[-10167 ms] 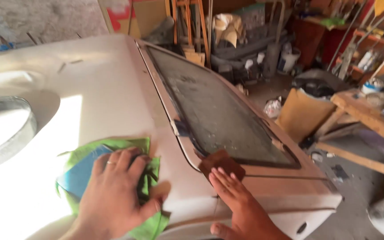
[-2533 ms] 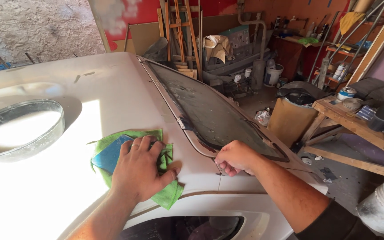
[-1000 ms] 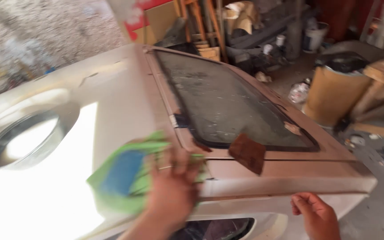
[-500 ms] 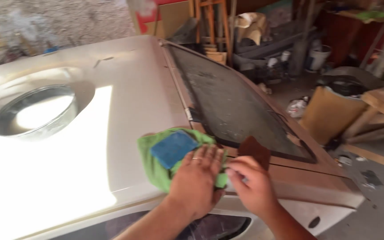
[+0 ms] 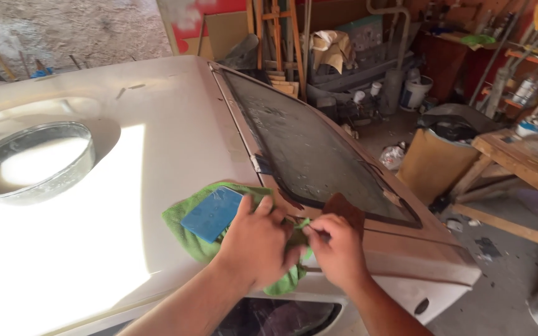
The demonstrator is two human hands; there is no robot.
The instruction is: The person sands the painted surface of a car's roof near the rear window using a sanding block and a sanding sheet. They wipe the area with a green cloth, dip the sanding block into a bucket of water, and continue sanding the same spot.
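Head view. Left hand (image 5: 258, 239) lies flat, fingers spread, on the green cloth (image 5: 197, 239) on the car roof (image 5: 157, 155); right hand (image 5: 337, 249) pinches its edge. Cloth likely soft, light, limp; best gripped by a bunched fold. Blue pad (image 5: 212, 213) rests on it.
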